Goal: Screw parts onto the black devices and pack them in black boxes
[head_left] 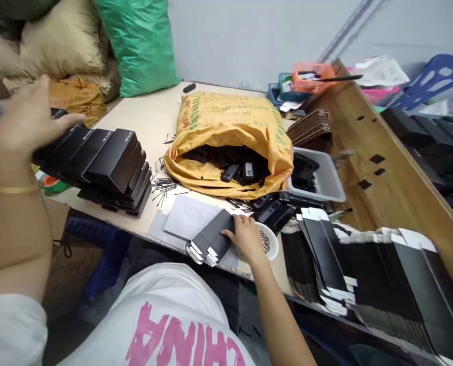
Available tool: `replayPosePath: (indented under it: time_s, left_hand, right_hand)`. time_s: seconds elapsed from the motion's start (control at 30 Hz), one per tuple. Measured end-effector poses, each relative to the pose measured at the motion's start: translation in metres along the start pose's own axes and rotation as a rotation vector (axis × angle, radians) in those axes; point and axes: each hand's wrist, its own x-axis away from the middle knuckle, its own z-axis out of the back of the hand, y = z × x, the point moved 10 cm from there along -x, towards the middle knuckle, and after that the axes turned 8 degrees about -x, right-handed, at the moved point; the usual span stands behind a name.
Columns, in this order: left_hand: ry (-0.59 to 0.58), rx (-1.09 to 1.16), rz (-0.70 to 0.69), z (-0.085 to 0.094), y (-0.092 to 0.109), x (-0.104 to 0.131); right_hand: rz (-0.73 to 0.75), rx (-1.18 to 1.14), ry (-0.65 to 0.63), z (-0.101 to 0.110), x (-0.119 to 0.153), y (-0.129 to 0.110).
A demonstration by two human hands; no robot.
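Note:
At the left, my left hand [28, 119] is raised beside the stacked black boxes [112, 160], thumb apart from the fingers, holding nothing that I can see. Part of the stack is hidden behind it. Near the front edge of the table, my right hand [247, 236] grips the far end of a black cardboard box [215, 236], whose white-edged end flaps stand open towards me. Under that box lies a pale flat block [190, 216]. A white bowl [274, 244] of small metal pieces sits just right of my right hand.
A yellow woven sack [230, 114] of black plastic parts lies mid-table, with a grey bin [331, 175] beside it. Flat black cartons [379, 269] stand in rows at right, by a wooden board [367, 152]. Thin black pieces [163, 187] are scattered about. A green sack [138, 46] stands behind.

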Motion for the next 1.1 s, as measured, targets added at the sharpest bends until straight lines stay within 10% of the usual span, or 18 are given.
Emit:
replayPosePath:
  time_s: [0.07, 0.2, 0.3, 0.47, 0.63, 0.87, 1.1]
  left_hand:
    - [-0.074, 0.454, -0.122, 0.015, 0.087, 0.017]
    - [-0.603, 1.045, -0.631, -0.004, 0.333, 0.115]
    - [-0.773, 0.986, -0.504, -0.061, 0.411, 0.158]
    - [-0.760, 1.525, -0.173, -0.094, 0.399, 0.124]
    - [-1.357, 2.213, 0.270, -0.087, 0.411, 0.129]
    - [-1.625, 2.443, 0.568, -0.064, 0.423, 0.154]
    - [-1.205, 2.355, 0.507, -0.089, 0.396, 0.124]
  right_hand:
    - [-0.071, 0.096, -0.049, -0.009, -0.005, 0.007]
    - [-0.109, -0.145, -0.159, -0.021, -0.022, 0.027]
    - [-0.084, -0.329, -0.215, -0.023, -0.031, 0.042]
    - [-0.056, -0.493, -0.098, -0.002, -0.045, 0.043]
    - [0.155, -1.062, 0.001, 0.023, -0.044, 0.004]
    - [0.138, -1.413, 0.244, 0.035, -0.039, -0.009]
    - [0.130, -1.536, 0.285, 0.048, -0.035, -0.006]
